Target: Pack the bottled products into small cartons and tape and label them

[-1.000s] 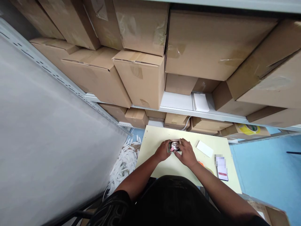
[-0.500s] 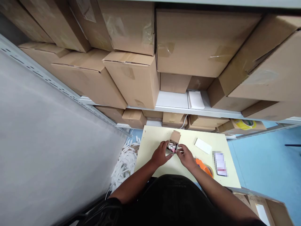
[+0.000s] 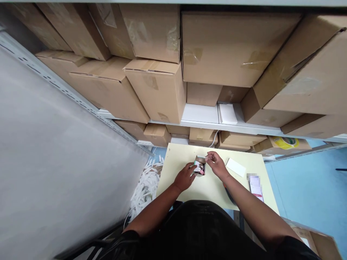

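Observation:
On the pale table, a small cardboard box [image 3: 204,172] stands with its lid [image 3: 200,159] partly raised. Inside it I see a shiny silvery object [image 3: 201,167] and a small pink piece [image 3: 201,172]; their kind is too small to make out. My left hand [image 3: 184,178] grips the box from the left, its fingers over the near-left rim. The fingertips of my right hand [image 3: 217,166] are pinched together at the lid's right edge. Beyond my right wrist lies a white flat box [image 3: 236,167].
A phone [image 3: 256,187] lies at the table's [image 3: 173,162] right side. My right forearm mostly covers an orange tool [image 3: 225,185]. Large cartons [image 3: 154,90] fill the shelves ahead. A yellow tape roll [image 3: 286,142] sits on a lower carton. Paper strips [image 3: 143,187] are heaped on the left.
My right hand has moved up from the box's right side to its lid. The lid, laid back before, now stands more upright. My left hand stays on the box.

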A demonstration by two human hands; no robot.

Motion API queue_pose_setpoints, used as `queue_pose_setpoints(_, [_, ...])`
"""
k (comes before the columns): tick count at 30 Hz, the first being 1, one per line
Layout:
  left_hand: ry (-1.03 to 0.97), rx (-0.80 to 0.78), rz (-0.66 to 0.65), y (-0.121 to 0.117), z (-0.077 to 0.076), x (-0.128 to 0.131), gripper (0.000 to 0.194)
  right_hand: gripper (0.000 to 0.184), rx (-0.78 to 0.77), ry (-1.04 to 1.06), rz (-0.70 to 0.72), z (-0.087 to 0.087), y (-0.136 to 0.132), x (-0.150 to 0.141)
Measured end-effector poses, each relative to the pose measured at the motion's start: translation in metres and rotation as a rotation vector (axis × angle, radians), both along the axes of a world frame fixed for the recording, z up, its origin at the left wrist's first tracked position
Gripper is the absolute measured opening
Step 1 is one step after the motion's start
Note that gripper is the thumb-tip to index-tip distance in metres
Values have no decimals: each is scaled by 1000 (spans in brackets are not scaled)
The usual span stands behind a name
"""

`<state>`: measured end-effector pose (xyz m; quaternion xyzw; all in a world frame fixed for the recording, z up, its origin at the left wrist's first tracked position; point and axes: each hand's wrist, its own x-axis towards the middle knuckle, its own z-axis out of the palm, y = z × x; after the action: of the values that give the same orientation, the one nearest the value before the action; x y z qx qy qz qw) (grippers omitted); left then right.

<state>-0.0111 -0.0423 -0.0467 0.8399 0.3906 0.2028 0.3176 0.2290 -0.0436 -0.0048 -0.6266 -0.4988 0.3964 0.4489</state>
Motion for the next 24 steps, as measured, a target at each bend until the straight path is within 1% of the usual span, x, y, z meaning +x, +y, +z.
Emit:
queue_pose_setpoints(2, [-30, -10, 7, 2, 1, 2, 43, 30, 63, -161, 69, 5, -13, -2])
queue_pose_setpoints(4, [-53, -41, 21, 3, 2, 3, 44, 20, 153, -346, 158, 6, -26, -6])
queue_pose_setpoints(7, [-63, -116, 64, 3, 2, 3, 44, 16, 296, -549, 237, -2, -39, -12])
queue_pose_setpoints(8, [-63, -139, 78, 3, 2, 3, 43, 17, 324, -597, 244, -6, -40, -13])
queue_pose_setpoints(10, [-61, -167, 97, 2, 2, 3, 38, 25, 352, -683, 257, -13, -40, -15])
queue_pose_setpoints(13, [-55, -171, 102, 1, 2, 3, 36, 32, 369, -767, 291, -17, -36, -16])
queue_pose_setpoints(19, [-44, -169, 100, 1, 3, 4, 37, 27, 373, -803, 325, -13, -32, -15])
queue_pose_setpoints(24, [-45, -154, 85, -2, 0, 4, 33, 27, 397, -868, 347, -13, -43, -15])
